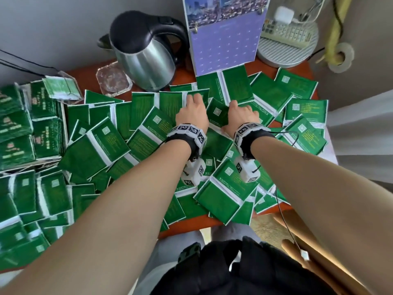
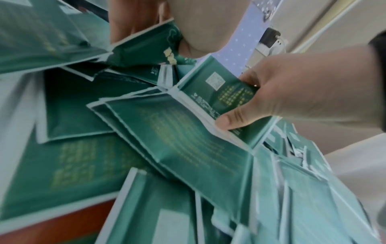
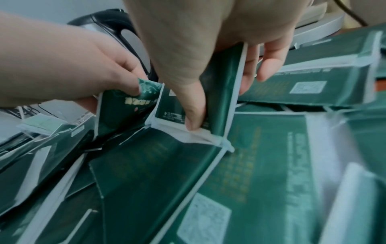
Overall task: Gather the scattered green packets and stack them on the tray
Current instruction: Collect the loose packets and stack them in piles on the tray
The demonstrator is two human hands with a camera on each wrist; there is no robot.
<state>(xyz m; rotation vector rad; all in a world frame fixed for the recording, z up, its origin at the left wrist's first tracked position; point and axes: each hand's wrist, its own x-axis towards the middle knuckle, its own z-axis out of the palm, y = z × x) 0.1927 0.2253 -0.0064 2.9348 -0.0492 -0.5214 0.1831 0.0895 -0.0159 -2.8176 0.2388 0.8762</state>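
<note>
Green packets [image 1: 100, 150] lie scattered in overlapping layers across the red-brown table [image 1: 191, 225]. At the left stands the white tray [image 1: 65, 128], filled with stacked packets [image 1: 19, 126]. Both hands are at the middle back of the pile, close together. My left hand [image 1: 192, 109] pinches the edge of one tilted green packet [image 2: 144, 47] between thumb and fingers. My right hand [image 1: 240, 116] grips another green packet [image 1: 217, 112], raised on its edge. Its thumb [image 3: 192, 107] presses the packet's printed face [image 3: 221, 82] and its fingers [image 3: 267, 66] curl behind it.
A steel kettle [image 1: 144, 50] and a glass coaster [image 1: 112, 79] stand behind the pile, with a purple desk calendar [image 1: 225, 39] just beyond my hands. A round white stand with a power strip [image 1: 287, 45] is at the back right. Wooden chair rails [image 1: 297, 241] show beyond the table's near right corner.
</note>
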